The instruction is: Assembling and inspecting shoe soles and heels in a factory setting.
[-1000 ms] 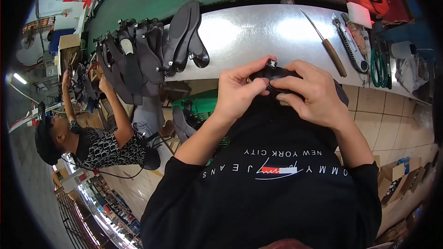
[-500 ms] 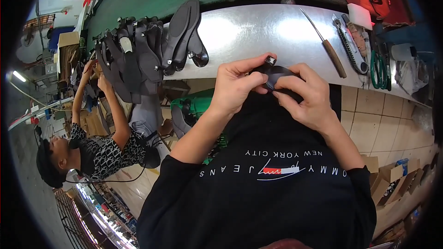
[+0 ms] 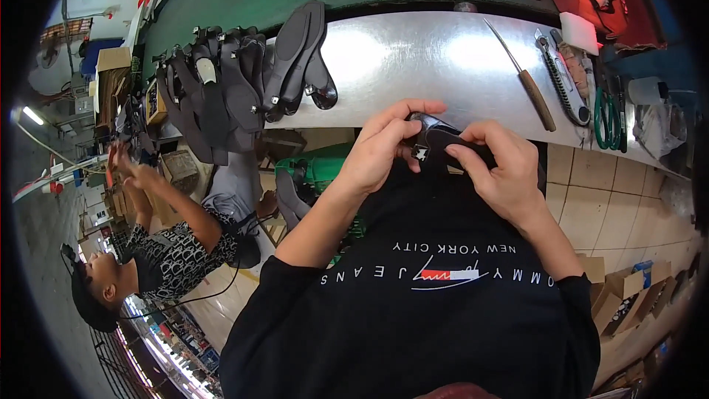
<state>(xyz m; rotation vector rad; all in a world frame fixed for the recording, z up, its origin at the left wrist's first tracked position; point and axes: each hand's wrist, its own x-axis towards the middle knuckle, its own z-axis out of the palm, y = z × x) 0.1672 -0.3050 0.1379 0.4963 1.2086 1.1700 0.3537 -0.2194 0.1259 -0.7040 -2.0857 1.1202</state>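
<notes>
Close in front of my dark shirt, both hands hold a black sandal (image 3: 442, 137) with a glossy strap and a small silver ornament. My left hand (image 3: 378, 149) pinches the strap end, its thumb and fingers curled about the glossy part. At the other side, my right hand (image 3: 508, 166) grips the dark sole between thumb and bent fingers. Much of the sole's right part is hidden behind that hand. Just beyond the hands lies the near edge of a shiny metal bench (image 3: 413, 52).
A pile of dark sandals (image 3: 235, 81) covers the bench's left end. On the right lie an awl (image 3: 535, 97), a utility knife (image 3: 555, 66), a white block (image 3: 578, 33) and green-handled scissors (image 3: 607, 120). A co-worker (image 3: 173, 251) is at left. Cardboard boxes (image 3: 624, 303) stand on the floor at right.
The sandal has been turned in my hands: its silver ornament has swung from the top down toward me. My left fingers have shifted on the strap. The co-worker's hands have moved lower.
</notes>
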